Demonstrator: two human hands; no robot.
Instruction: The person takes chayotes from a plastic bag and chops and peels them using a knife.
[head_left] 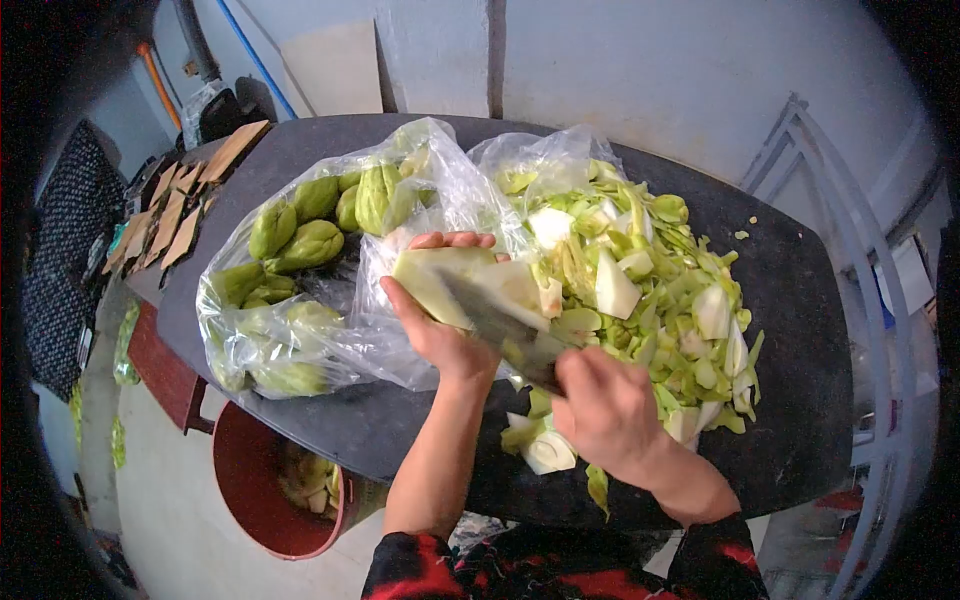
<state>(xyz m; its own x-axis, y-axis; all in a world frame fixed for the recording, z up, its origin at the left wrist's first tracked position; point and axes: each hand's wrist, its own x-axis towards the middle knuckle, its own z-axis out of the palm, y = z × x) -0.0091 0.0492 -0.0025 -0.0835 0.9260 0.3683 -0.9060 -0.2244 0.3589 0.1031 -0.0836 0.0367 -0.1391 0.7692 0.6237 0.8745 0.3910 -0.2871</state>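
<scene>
From where I stand, the left hand [450, 345] is palm up, fingers curved around a peeled pale-green vegetable [425, 282] that lies in the palm, above the middle of the counter [795, 410]. To its right, the right hand [612, 408] has its fingers closed around the handle end of a broad knife [505, 328], whose blurred blade angles across the pale flesh; I cannot tell how deep the edge sits. Good practice here, I judge, is a short, controlled stroke, with the left fingertips and thumb clear of the edge and pressure eased before the blade nears the palm. Wet flesh is likely slippery, so a snug cradle matters.

Around this, from the left: flat brown pieces [230, 152], perhaps cardboard, lie beside the counter, and a blue pipe [255, 55] slants down the wall behind. Below the counter's left edge, a reddish bucket [240, 485] stands on the light floor [180, 530] with pale scraps inside. On the dark, rounded counter, a clear plastic bag [385, 345] holds whole green chayotes [305, 247]. Right of the hands, a wide heap of green peelings [680, 290] and white chunks spreads over the surface, and a few cut pieces [548, 453] lie near the front edge. A pale wall [650, 70] closes off the back, and at the far right stands a grey metal frame [812, 155].
</scene>
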